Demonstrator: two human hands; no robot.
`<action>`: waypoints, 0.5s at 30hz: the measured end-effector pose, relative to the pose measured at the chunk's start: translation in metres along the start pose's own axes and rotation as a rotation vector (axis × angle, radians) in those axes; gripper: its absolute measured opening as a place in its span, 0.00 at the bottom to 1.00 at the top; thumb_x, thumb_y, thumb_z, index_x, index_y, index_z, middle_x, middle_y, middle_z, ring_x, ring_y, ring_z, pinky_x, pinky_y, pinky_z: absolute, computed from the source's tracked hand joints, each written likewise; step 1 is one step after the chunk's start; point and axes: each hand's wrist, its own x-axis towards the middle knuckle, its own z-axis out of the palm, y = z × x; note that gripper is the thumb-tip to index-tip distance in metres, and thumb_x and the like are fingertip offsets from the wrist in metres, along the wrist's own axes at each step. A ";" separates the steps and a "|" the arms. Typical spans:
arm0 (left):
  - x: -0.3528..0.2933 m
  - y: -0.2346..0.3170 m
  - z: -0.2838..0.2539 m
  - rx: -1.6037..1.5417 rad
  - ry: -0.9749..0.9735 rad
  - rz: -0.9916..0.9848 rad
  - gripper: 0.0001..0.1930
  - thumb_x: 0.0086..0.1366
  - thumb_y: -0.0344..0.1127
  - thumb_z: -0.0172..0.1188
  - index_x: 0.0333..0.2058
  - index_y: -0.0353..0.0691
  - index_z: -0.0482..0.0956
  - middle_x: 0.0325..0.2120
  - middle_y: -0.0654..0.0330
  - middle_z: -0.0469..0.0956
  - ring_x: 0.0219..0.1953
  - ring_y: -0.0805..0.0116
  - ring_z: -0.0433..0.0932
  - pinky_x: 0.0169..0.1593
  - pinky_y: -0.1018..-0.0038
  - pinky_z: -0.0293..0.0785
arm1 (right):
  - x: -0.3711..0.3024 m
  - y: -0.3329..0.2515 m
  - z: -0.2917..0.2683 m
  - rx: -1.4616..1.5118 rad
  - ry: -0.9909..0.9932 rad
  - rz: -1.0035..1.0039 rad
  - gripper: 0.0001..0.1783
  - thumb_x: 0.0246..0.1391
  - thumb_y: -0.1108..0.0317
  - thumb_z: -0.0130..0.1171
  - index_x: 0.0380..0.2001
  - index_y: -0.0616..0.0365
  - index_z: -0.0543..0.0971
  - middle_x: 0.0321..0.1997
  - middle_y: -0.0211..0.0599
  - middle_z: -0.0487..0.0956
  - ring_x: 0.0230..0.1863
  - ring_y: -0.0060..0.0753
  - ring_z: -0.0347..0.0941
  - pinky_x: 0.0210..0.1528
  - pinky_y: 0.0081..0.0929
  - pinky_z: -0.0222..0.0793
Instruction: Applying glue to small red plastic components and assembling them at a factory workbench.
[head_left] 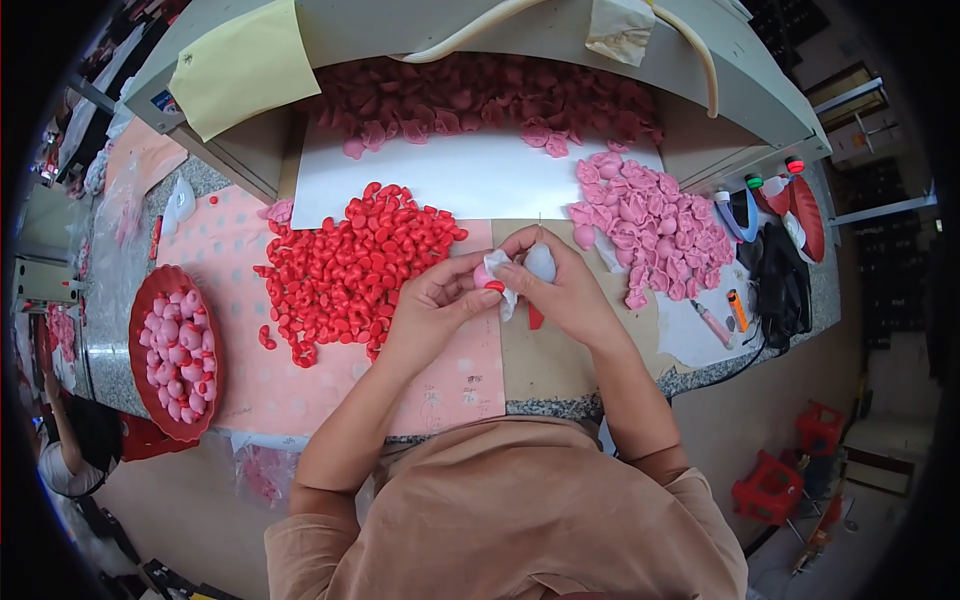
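Observation:
Just above the table's front part, my left hand (432, 298) pinches a small pink rounded piece (482, 274) with a glossy red part (494, 286) on it. My right hand (572, 300) is closed around a small whitish squeeze bottle (540, 262) whose thin needle tip points away from me. Its fingers also press a crumpled white tissue (508, 300) against the pink piece. Left of my hands lies a heap of glossy red parts (350, 270). Thin pink shells (665, 230) are piled to the right. Where the red part meets the pink piece is partly covered by fingers.
A red scalloped basket (212, 390) of pink pieces with red parts stands far left. A grey hood (400, 30) arches over more shells at the back. A tube (712, 325), an orange lighter (738, 310) and a black bag (785, 280) lie right.

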 end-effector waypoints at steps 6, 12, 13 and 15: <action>-0.004 0.000 0.001 0.061 -0.141 0.090 0.22 0.56 0.21 0.58 0.51 0.33 0.67 0.45 0.56 0.72 0.44 0.73 0.74 0.48 0.77 0.72 | 0.008 0.009 -0.014 -0.267 0.242 -0.083 0.07 0.53 0.68 0.58 0.32 0.60 0.73 0.25 0.24 0.72 0.26 0.12 0.65 0.27 0.13 0.62; 0.001 -0.001 0.001 -0.042 -0.047 0.068 0.21 0.54 0.19 0.60 0.46 0.36 0.63 0.41 0.60 0.70 0.45 0.75 0.71 0.47 0.78 0.72 | 0.002 0.018 -0.048 -0.779 0.357 -0.573 0.12 0.53 0.70 0.57 0.40 0.60 0.75 0.27 0.27 0.73 0.26 0.14 0.67 0.28 0.13 0.63; -0.001 0.000 0.002 0.070 -0.004 0.122 0.21 0.54 0.18 0.59 0.44 0.37 0.62 0.42 0.58 0.68 0.46 0.73 0.70 0.48 0.76 0.73 | -0.006 0.010 -0.033 -0.438 0.216 -0.255 0.13 0.52 0.70 0.57 0.42 0.60 0.74 0.30 0.28 0.73 0.27 0.15 0.68 0.30 0.14 0.64; -0.002 0.000 0.003 0.196 0.034 0.165 0.21 0.54 0.17 0.58 0.43 0.38 0.61 0.43 0.57 0.67 0.47 0.71 0.70 0.48 0.74 0.73 | -0.015 0.001 -0.012 -0.108 -0.040 0.077 0.18 0.51 0.71 0.59 0.46 0.61 0.72 0.35 0.30 0.74 0.32 0.17 0.71 0.35 0.16 0.68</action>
